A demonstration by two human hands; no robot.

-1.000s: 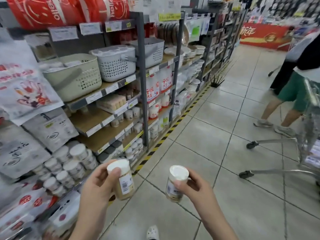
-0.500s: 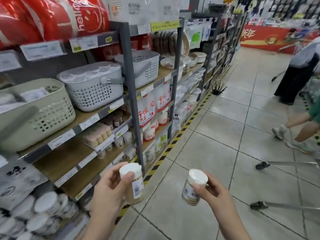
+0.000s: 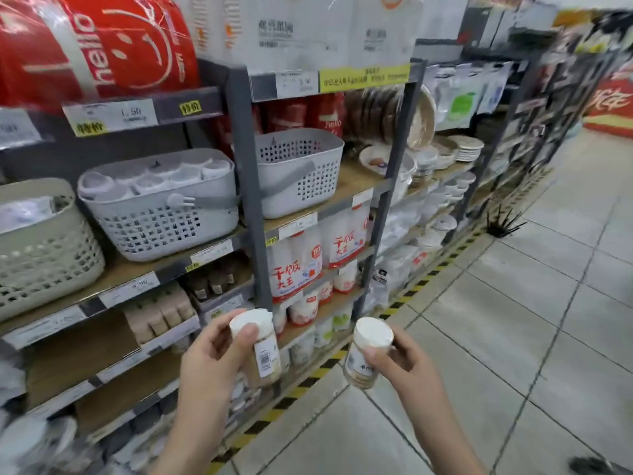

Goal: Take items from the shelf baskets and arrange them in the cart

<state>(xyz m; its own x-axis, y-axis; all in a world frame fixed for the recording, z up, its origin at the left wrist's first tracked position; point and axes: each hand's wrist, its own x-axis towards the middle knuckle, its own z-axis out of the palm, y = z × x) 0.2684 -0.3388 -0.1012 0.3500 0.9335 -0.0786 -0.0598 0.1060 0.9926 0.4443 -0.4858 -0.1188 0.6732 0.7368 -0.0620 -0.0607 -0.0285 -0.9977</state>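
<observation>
White-capped jar point(image 3: 258, 347) with a barcode label gripped in the left hand point(image 3: 210, 363), a second white-capped jar point(image 3: 367, 351) pinched by the right hand point(image 3: 406, 363) fingers, both beside the shelf point(image 3: 239, 166), grey baskets point(image 3: 161, 204), red "hello" pack point(image 3: 92, 46), "1.50" tag point(image 3: 111, 115).

Shop aisle, supermarket type: metal shelving point(image 3: 245, 186) with price tags point(image 3: 113, 114) on the edges, packaged goods point(image 3: 294, 269), stacked plates point(image 3: 469, 149), plastic baskets point(image 3: 164, 214), tiled floor point(image 3: 513, 320) with hazard-striped tape point(image 3: 404, 299)
</observation>
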